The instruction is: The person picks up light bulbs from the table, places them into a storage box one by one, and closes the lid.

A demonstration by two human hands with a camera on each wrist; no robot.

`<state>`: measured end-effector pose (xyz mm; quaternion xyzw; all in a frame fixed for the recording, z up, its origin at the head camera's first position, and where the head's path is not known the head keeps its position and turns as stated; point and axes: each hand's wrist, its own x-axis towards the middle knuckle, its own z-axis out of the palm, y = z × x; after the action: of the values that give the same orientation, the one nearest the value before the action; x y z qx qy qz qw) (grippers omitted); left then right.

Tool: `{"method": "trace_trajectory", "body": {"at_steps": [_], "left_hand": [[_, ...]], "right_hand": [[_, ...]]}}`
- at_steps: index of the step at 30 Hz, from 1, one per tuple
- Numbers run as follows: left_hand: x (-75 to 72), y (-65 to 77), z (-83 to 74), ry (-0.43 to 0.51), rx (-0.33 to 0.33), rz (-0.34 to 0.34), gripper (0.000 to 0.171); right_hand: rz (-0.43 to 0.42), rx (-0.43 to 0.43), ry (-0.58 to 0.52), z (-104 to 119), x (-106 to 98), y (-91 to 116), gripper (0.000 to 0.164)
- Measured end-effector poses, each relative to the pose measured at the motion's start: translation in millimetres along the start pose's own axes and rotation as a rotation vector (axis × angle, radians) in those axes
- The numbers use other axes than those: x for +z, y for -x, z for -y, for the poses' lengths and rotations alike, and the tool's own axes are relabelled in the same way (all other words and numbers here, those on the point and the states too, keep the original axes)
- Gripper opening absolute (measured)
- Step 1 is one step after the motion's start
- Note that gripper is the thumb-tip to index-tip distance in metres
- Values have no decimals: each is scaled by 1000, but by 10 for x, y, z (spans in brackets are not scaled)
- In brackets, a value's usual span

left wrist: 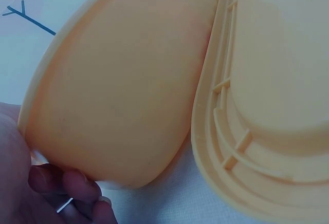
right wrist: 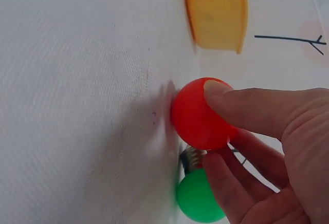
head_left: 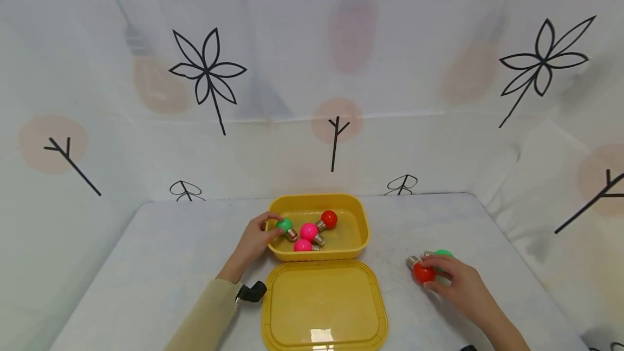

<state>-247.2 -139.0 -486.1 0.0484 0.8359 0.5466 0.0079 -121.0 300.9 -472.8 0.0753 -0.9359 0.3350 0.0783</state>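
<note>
My left hand (head_left: 255,238) reaches over the left rim of the yellow box (head_left: 359,242) and pinches a green light bulb (head_left: 284,225) between thumb and fingers. Two pink bulbs (head_left: 309,231) and a red bulb (head_left: 329,219) lie in the box beside it. In the left wrist view the box wall (left wrist: 118,90) hides the bulbs, and some curled fingers show outside it. On the right of the table, my right hand (head_left: 455,286) grips another red bulb (right wrist: 198,113) by its globe. Just behind that bulb lies a second green bulb (right wrist: 200,196), partly covered by the fingers.
A yellow lid (head_left: 324,302) lies flat directly in front of the box. The white cloth-covered table (head_left: 161,275) extends to both sides. Behind it hangs a patterned white curtain (head_left: 292,69).
</note>
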Motion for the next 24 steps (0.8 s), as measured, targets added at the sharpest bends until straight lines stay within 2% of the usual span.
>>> {"method": "trace_trajectory", "body": {"at_steps": [4,11,24], "left_hand": [[3,2,6,-19,21,-7,17],[7,11,-21,-1,-13,-6,17],[4,30,-52,6,-19,0,17]], "right_hand": [[1,-5,-10,-1,19,-6,47],[4,-4,-41,4,38,-2,49],[14,10,-43,-2,37,6,49]]}}
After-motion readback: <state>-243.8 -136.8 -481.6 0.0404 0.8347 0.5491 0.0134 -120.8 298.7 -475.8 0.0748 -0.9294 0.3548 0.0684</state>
